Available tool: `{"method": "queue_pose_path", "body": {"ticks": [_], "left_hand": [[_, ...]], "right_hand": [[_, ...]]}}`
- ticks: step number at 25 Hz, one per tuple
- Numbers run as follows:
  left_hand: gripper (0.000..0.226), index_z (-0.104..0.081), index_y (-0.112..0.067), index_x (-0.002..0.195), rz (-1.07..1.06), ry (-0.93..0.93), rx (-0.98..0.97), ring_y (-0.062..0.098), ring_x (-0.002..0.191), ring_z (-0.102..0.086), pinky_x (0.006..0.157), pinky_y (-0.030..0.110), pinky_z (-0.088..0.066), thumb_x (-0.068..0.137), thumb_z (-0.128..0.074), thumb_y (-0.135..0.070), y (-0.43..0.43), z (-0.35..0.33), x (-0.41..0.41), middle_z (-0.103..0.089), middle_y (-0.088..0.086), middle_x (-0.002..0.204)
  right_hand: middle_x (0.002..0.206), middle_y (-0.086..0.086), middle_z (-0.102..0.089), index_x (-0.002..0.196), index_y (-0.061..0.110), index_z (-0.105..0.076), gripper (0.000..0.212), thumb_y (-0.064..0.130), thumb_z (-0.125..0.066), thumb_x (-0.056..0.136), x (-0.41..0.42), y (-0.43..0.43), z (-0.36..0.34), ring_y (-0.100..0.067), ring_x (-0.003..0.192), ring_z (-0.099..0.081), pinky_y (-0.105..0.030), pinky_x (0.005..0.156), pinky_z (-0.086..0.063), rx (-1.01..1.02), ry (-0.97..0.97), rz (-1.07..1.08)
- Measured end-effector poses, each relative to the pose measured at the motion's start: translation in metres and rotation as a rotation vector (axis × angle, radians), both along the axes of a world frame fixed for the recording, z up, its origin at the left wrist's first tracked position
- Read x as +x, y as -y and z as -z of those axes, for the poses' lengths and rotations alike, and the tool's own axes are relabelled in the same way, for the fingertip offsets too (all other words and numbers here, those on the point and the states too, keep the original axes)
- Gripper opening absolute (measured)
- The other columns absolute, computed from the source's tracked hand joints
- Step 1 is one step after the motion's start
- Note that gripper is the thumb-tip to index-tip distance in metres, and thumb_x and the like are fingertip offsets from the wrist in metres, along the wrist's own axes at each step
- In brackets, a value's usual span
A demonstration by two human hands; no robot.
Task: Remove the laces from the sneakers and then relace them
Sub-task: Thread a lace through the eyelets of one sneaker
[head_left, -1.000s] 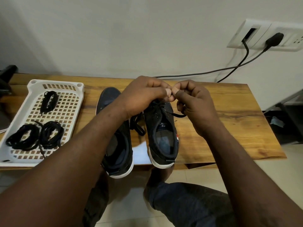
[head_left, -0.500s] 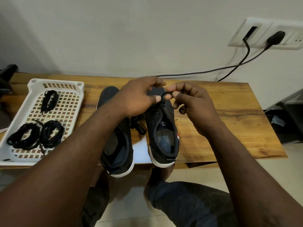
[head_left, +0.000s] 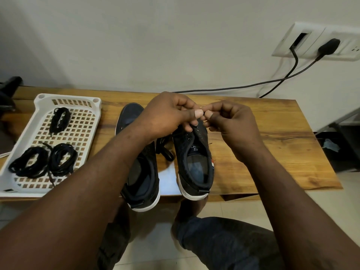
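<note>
Left sneaker and right sneaker side by side on the wooden table, heels at the near edge. Both hands close together over the front of the right sneaker. Left hand: fingers curled, thumb and fingertip pinched tight on the black lace. Right hand: same curl, same pinch on the lace, tips almost touching the left thumb. Lace mostly hidden there, a loose bit lying between the shoes. Off to the left, a white tray with three bundles of laces.
</note>
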State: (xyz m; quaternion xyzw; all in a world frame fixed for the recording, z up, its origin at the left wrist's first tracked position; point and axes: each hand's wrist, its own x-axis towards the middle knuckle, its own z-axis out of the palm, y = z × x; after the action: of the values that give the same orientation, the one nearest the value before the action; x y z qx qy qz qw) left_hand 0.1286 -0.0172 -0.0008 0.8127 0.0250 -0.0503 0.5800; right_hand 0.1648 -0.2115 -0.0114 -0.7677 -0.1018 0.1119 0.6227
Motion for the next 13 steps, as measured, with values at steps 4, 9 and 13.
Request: {"method": "queue_pose_path", "body": {"ticks": [4,9,13], "left_hand": [[0.010,-0.076,-0.014,0.090,-0.176,-0.037,0.029,0.015,0.061,-0.072,0.072,0.036,-0.060,0.096,-0.074,-0.021,0.004,-0.002,0.001,-0.078,0.001,0.075],[0.014,-0.074,-0.017,0.090,-0.229,-0.178,0.116,0.016,0.079,-0.077,0.064,0.032,-0.062,0.097,-0.064,-0.010,0.005,0.007,0.004,-0.079,-0.005,0.076],[0.010,-0.081,-0.021,0.080,-0.243,-0.161,0.169,0.008,0.083,-0.072,0.073,0.033,-0.061,0.090,-0.079,-0.021,0.011,0.015,0.004,-0.077,-0.011,0.076]], "right_hand": [[0.082,-0.008,-0.077,0.093,0.012,-0.066,0.018,0.023,-0.081,0.090,-0.004,-0.004,-0.001,-0.020,0.075,-0.077,-0.028,0.061,-0.058,-0.145,0.016,0.124],[0.096,0.010,-0.070,0.105,0.029,-0.071,0.044,0.058,-0.086,0.076,-0.008,0.001,0.005,-0.008,0.088,-0.067,-0.037,0.076,-0.060,-0.697,0.007,-0.177],[0.095,0.005,-0.075,0.100,0.025,-0.077,0.016,0.034,-0.082,0.089,-0.003,0.005,0.005,-0.014,0.090,-0.073,-0.037,0.073,-0.065,-0.550,-0.098,-0.142]]}}
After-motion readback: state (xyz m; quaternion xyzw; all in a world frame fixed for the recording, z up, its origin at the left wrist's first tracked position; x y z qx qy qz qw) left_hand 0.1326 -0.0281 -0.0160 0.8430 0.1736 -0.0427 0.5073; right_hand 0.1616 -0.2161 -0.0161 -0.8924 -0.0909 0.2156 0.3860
